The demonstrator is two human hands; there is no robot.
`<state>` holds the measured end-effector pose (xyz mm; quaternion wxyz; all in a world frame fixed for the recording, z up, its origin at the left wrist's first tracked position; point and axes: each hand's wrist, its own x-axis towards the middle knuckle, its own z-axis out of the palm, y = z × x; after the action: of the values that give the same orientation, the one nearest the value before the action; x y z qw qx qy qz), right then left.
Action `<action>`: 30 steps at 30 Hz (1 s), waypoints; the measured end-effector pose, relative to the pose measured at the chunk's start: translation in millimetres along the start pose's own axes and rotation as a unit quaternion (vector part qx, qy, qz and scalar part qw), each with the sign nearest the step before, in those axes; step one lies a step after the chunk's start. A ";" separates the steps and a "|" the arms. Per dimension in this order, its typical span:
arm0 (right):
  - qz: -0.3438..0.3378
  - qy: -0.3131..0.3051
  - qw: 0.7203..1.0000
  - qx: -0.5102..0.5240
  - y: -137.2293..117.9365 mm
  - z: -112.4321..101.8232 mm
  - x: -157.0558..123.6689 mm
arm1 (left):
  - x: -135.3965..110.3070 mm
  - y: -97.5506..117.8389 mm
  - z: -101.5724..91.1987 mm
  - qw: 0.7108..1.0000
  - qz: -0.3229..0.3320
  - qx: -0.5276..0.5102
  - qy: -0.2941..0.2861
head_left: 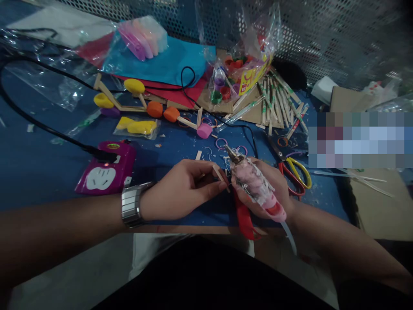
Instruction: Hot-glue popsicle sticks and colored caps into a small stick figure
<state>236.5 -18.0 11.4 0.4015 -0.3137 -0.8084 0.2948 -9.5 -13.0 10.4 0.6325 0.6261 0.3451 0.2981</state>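
My left hand point(180, 189), with a metal watch on its wrist, pinches a short piece of wooden stick point(218, 173) between thumb and fingers. My right hand point(272, 183) is wrapped round a hot glue gun point(254, 178) with a pink body, a metal nozzle pointing up and away, and a clear glue stick point(289, 239) out of its back end. Its red handle point(243, 219) hangs below. The two hands are close together over the table's front edge. Another short wood piece point(198, 155) lies just beyond my left hand.
A purple power strip point(108, 168) with a black cord stands left. Several wooden sticks joined with coloured clay pieces point(155, 109) lie ahead, near a packet of yellow clay point(137, 127). Scissors point(295, 172) lie right of my hand. Behind are bundled sticks point(275, 101) and plastic bags.
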 end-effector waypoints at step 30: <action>-0.069 0.022 0.997 -0.027 7.3 3.2 1.1 | 1.7 3.9 -0.6 0.999 0.033 -0.004 0.000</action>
<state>235.4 -13.4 5.0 0.4304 -0.2743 -0.8266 0.2374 -8.8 -11.1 14.2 0.6248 0.6347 0.3230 0.3202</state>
